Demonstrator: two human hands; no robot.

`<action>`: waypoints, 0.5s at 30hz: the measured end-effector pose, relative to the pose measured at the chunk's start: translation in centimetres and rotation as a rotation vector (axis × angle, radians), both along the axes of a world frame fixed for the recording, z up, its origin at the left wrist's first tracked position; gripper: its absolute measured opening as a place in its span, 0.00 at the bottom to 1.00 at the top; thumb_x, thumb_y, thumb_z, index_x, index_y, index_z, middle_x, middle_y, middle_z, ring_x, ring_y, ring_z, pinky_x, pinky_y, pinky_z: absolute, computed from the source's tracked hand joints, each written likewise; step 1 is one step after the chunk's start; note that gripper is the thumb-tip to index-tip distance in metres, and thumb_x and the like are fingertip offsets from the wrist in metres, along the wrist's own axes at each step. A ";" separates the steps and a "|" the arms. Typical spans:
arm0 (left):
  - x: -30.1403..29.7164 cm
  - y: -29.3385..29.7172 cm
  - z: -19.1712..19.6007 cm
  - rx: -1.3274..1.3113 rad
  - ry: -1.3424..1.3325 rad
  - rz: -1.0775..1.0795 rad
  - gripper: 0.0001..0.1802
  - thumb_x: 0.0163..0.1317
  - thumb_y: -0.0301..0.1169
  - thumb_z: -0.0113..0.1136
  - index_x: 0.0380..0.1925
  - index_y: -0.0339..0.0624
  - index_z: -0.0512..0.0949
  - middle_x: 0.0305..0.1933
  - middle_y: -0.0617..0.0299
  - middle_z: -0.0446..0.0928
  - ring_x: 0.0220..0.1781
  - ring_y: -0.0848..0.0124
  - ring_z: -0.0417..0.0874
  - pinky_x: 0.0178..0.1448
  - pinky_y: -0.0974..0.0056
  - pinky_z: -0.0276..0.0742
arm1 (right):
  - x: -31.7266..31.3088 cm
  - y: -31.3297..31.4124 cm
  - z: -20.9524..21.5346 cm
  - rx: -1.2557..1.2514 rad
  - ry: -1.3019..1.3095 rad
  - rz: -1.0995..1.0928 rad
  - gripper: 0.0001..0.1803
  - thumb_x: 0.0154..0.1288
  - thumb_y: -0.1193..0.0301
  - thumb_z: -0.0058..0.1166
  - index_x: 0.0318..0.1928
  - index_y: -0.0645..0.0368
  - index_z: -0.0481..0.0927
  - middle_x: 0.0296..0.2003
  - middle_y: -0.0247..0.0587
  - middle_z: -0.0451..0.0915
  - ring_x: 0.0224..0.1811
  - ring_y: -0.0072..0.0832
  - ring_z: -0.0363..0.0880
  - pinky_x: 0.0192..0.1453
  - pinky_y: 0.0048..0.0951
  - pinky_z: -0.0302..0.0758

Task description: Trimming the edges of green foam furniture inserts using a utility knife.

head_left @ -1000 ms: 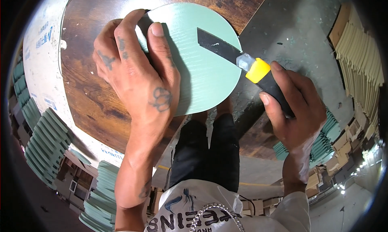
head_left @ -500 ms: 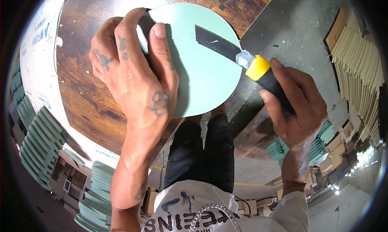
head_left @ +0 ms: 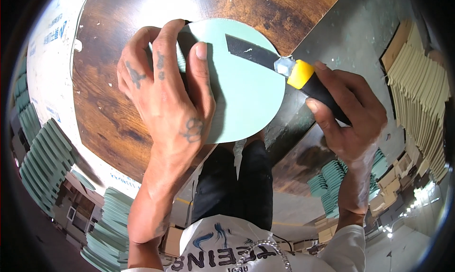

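Observation:
A pale green round disc [head_left: 251, 96] lies over the near edge of the wood-grain table. My left hand [head_left: 173, 87] presses down on its left part, fingers curled around a dark object [head_left: 184, 75] that is mostly hidden by the hand. In my right hand [head_left: 353, 110] is a utility knife [head_left: 302, 74] with a black and yellow handle, held at the disc's right rim. Its long dark blade [head_left: 251, 50] reaches across the disc's upper right, pointing left. A thin pale strip shows at the rim beside the blade.
The wood-grain table [head_left: 109, 101] has a white printed sheet [head_left: 47, 68] along its left. Stacks of green pieces [head_left: 47, 163] stand at the lower left, more green stacks [head_left: 332, 182] at right. A tall cream stack [head_left: 417, 77] stands far right. Scraps litter the grey floor [head_left: 350, 39].
The knife has shifted slightly along the disc's right rim, away from me. My left hand keeps its hold, and the whole view has moved a little.

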State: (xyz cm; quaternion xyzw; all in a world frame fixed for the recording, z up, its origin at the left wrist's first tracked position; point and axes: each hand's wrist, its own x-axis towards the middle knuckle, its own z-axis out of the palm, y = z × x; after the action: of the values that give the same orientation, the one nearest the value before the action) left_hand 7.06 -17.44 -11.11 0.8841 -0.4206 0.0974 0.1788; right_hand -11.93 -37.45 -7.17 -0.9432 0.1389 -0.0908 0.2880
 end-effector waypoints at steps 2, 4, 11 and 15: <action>0.5 -0.4 0.2 -0.030 -0.005 -0.014 0.23 0.76 0.47 0.52 0.57 0.43 0.80 0.54 0.39 0.77 0.59 0.50 0.77 0.62 0.42 0.76 | 0.0 -0.1 0.5 0.018 0.064 -0.019 0.23 0.64 0.61 0.68 0.58 0.54 0.86 0.42 0.42 0.84 0.39 0.36 0.87 0.39 0.34 0.84; 1.7 -0.5 1.2 0.040 0.090 -0.090 0.24 0.73 0.50 0.55 0.56 0.45 0.81 0.58 0.42 0.76 0.60 0.50 0.77 0.62 0.41 0.77 | -0.3 0.3 -0.4 -0.012 -0.043 0.022 0.27 0.57 0.64 0.73 0.59 0.49 0.84 0.39 0.40 0.82 0.32 0.34 0.84 0.31 0.32 0.83; 4.0 -2.2 1.2 0.147 0.106 0.206 0.48 0.69 0.68 0.48 0.69 0.34 0.67 0.64 0.33 0.67 0.62 0.41 0.73 0.62 0.30 0.74 | -1.4 3.0 0.6 -0.068 0.061 -0.051 0.27 0.58 0.65 0.72 0.58 0.53 0.84 0.43 0.41 0.73 0.36 0.34 0.80 0.35 0.34 0.82; 2.4 -2.0 0.9 0.137 0.065 0.349 0.43 0.73 0.64 0.45 0.63 0.32 0.72 0.55 0.37 0.70 0.59 0.47 0.72 0.63 0.35 0.70 | -0.8 4.1 0.9 -0.113 0.063 -0.073 0.27 0.56 0.67 0.73 0.58 0.56 0.84 0.43 0.40 0.73 0.36 0.33 0.78 0.36 0.33 0.80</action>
State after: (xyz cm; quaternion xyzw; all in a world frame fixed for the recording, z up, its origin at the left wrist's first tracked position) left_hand 9.45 -19.43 -10.20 0.9564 -0.2606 0.0696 0.1121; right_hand -12.68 -33.31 -6.23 -0.9546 0.1769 -0.0791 0.2260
